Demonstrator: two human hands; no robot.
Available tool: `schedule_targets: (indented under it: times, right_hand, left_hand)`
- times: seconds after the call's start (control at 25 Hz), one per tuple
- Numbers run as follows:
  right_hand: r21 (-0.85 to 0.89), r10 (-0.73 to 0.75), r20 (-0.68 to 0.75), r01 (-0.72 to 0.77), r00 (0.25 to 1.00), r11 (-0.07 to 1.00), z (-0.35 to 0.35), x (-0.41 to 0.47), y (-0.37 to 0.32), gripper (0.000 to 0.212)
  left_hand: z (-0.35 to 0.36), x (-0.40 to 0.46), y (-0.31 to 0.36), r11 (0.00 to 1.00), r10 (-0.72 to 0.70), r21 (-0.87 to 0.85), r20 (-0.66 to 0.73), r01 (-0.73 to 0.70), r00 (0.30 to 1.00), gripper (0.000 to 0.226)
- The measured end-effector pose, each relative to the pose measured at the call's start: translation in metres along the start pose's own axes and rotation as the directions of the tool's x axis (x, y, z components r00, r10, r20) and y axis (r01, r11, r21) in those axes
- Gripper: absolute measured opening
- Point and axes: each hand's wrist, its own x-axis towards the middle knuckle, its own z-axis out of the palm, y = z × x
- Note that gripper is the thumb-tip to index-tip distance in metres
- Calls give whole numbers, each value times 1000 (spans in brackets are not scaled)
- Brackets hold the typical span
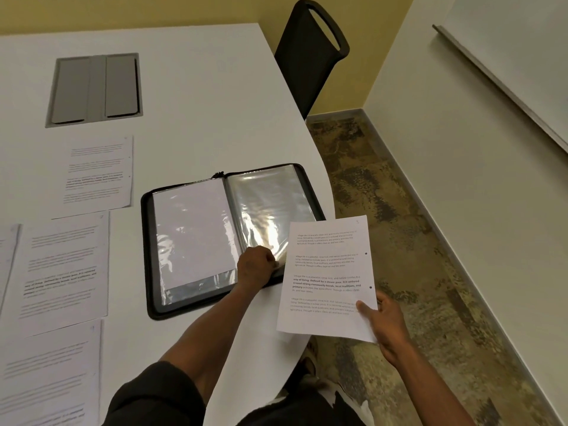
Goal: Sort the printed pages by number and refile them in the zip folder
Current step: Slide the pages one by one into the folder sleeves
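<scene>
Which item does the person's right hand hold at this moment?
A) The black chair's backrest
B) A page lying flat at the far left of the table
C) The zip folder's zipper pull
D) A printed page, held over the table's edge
D: the right hand grips the lower right corner of a printed page, held up over the table's edge, while the left hand pinches a plastic sleeve in the open zip folder.

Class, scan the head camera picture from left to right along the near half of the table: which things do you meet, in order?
Loose printed pages lying on the table → open zip folder → left hand pinching a sleeve of the folder → printed page held up → right hand gripping that page.
</scene>
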Motion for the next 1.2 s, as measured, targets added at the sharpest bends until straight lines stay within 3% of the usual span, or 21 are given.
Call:
schedule_targets:
  times: [0.12, 0.48, 0.68, 0.84, 1.2]
  right_hand:
    - [-61, -37, 7, 37, 999, 997, -8, -13, -1, 33]
    - [-176, -53, 25, 56, 998, 983, -20, -73, 32, 24]
    - [-177, -56, 17, 58, 998, 982, -11, -75, 42, 25]
    - [-157, -52, 92, 66, 994, 985, 7, -68, 43, 30]
    - [-10, 140, 206, -141, 969, 990, 28, -49, 38, 28]
  left_hand:
    - [-3, 5, -7, 982, -64, -177, 31, 69, 997, 8]
    - [-7, 6, -6, 976, -72, -203, 8, 72, 997, 12]
    - [-6, 3, -3, 984, -39, -177, -16, 35, 999, 17]
    - [1, 0, -5, 992, -7, -128, -16, 5, 1000, 15]
    - [8, -6, 1, 985, 160, 65, -37, -158, 986, 13]
